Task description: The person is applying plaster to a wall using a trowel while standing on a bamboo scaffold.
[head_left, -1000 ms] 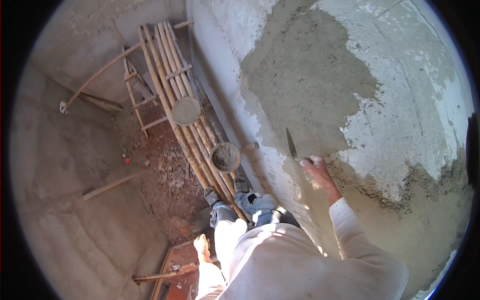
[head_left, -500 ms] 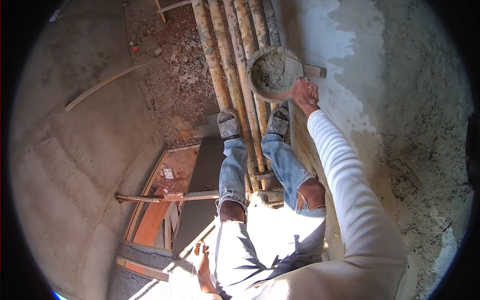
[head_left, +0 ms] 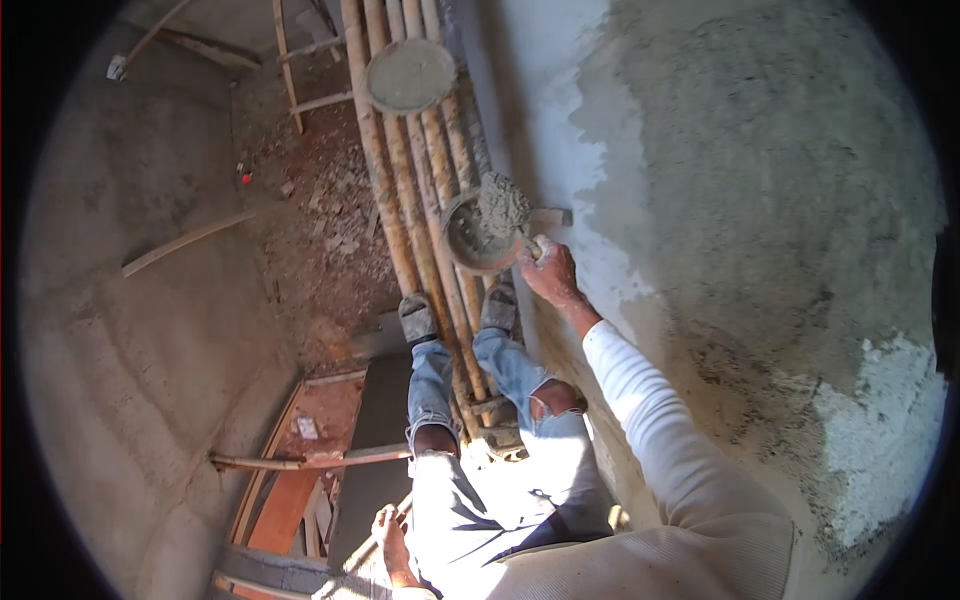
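My right hand point(head_left: 552, 275) is closed round the handle of a trowel point(head_left: 532, 246). A heap of wet grey mortar point(head_left: 503, 205) covers the trowel's blade and hides most of it. Below the trowel is a round pan point(head_left: 483, 267) with mortar inside, set on the bamboo poles point(head_left: 403, 245) beside the wall. My left hand point(head_left: 393, 540) is low in view by my left thigh, near a thin pole; its fingers are loosely bent and I see nothing held in them.
A second round pan point(head_left: 410, 76) full of mortar stands farther along the poles. The right wall point(head_left: 740, 190) is partly coated with wet mortar. My shoes point(head_left: 417, 318) rest on the poles. Rubble point(head_left: 340, 205) covers the ground below left, and a wooden crossbar point(head_left: 310, 461) spans the lower left.
The trowel has come up out of the near pan loaded with mortar. My view has shifted, bringing the farther pan into sight. My left hand's fingers look more bent.
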A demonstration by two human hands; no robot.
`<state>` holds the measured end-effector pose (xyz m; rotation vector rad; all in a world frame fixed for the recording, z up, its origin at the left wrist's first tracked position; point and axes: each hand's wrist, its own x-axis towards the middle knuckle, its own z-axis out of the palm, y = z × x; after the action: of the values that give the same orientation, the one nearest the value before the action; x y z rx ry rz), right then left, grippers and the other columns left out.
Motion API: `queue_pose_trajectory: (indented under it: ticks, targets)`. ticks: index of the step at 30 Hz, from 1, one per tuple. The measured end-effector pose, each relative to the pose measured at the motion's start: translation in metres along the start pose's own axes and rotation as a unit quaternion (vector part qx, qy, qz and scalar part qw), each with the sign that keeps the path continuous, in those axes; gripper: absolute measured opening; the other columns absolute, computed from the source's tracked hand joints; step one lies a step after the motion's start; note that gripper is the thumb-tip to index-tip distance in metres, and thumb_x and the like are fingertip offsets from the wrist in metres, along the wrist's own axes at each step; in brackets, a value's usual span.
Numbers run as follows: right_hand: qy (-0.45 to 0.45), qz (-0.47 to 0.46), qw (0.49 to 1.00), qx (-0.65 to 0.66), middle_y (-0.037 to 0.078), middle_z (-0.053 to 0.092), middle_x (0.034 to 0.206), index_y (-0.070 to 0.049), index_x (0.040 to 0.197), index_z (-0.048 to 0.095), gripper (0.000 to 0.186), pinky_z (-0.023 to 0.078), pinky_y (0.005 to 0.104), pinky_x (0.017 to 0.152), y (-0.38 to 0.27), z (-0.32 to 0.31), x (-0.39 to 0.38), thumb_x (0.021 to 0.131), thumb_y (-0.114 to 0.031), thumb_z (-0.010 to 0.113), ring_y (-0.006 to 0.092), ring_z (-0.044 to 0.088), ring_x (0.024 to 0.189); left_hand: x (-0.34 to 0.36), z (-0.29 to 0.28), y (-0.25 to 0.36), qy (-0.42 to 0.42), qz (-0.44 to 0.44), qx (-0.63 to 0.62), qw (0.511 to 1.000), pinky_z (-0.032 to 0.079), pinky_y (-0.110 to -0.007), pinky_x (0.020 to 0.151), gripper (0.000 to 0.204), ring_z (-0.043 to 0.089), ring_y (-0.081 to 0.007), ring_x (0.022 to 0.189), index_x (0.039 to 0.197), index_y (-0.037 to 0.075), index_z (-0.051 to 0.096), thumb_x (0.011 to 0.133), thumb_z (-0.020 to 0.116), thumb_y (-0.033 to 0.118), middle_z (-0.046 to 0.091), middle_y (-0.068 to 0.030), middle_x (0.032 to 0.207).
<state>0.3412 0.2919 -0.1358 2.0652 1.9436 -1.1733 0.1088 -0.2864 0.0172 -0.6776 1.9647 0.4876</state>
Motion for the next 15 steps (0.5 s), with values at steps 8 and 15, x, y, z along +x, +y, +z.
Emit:
queue_pose_trajectory:
  ticks: [8,15]
  targets:
    - [0.164,-0.188,0.955,-0.158,0.029,0.071,0.089,0.003,0.112,0.062,0.042,0.053,0.0563,0.081,-0.211,-0.325,-0.136,0.09,-0.032,0.07,0.0492,0.067,0.088,-0.041,0.048,0.112,-0.093,0.119,-0.083,0.985,0.047,-0.025,0.062,0.019,0.064,-0.0095,0.074,0.112,0.011,0.069,0.098,0.064,0.023,0.067,0.0021,0.089]
    - [-0.049,-0.236,0.964,0.111,0.009,0.068,0.076,0.004,0.107,0.067,0.026,0.053,0.0294,0.052,-0.305,-0.501,-0.252,0.096,-0.019,0.071,0.0138,0.065,0.059,-0.038,0.051,0.146,-0.123,0.176,-0.119,0.969,0.044,-0.024,0.051,0.005,0.061,-0.0104,0.063,0.097,0.013,0.065,0.096,0.064,0.018,0.061,0.0023,0.08]
